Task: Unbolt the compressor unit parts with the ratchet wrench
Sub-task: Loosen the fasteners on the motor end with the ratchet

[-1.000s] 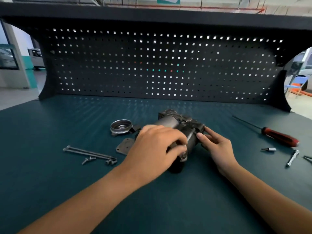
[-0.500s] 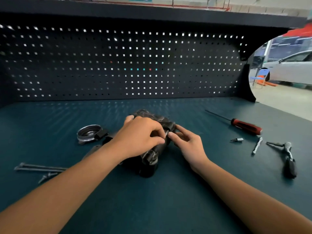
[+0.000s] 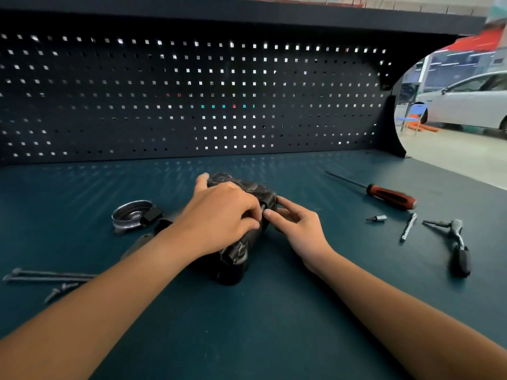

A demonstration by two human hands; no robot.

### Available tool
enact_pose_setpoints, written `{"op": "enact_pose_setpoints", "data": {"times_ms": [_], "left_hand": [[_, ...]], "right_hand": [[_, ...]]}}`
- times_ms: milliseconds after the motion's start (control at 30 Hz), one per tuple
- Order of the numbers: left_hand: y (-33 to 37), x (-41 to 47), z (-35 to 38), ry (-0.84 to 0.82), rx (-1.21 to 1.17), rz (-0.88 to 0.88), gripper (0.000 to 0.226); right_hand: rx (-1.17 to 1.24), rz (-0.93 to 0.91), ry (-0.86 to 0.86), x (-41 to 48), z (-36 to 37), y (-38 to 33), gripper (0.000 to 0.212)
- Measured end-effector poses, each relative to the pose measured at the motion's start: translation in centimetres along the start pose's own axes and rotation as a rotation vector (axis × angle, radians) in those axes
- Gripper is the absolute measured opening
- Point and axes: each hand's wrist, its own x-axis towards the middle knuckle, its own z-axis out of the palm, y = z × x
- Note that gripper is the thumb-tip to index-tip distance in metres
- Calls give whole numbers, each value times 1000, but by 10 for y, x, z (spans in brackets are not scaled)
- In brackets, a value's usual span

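Left grip (image 3: 222,218) clenched over the compressor unit (image 3: 236,256), mid-tabletop (image 3: 274,325): dark, grimy metal, long axis running away from the person, round end nearest. Right grip (image 3: 299,226) lay released, straight fingers (image 3: 290,205) touching its right flank. Ratchet wrench (image 3: 458,242) sat far right, well apart.

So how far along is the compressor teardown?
Done: a round cover and long bolts lie loose on the bench, left of the unit. In hand: the left hand grips the compressor body, and the right hand touches its side with straight fingers. Left: the body looks mostly assembled and the ratchet wrench lies untouched at right, so more unbolting likely remains.
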Motion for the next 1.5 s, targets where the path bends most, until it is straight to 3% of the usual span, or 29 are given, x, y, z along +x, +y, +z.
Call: {"op": "enact_pose_setpoints", "data": {"times_ms": [167,400,600,1000,1100,1267,1500], "left_hand": [[-6,6,-6,-80,-47,45,6],[-8,-2,3,35,-11,90,7],[-14,5,-2,-20,36,140,8],[-10,30,9,31,-13,28,11],[-12,39,6,15,-1,-3,20],[-19,42,4,-40,62,22,63],[-25,36,11,-91,-370,-31,41]], "right_hand": [[10,6,-6,0,-1,1,34],[39,-1,-3,1,-1,2,33],[39,-10,7,1,0,3,35],[65,20,-17,2,1,3,31],[68,35,-17,1,1,1,32],[59,55,-8,0,2,-1,37],[31,61,-41,-1,-1,-3,22]]}}
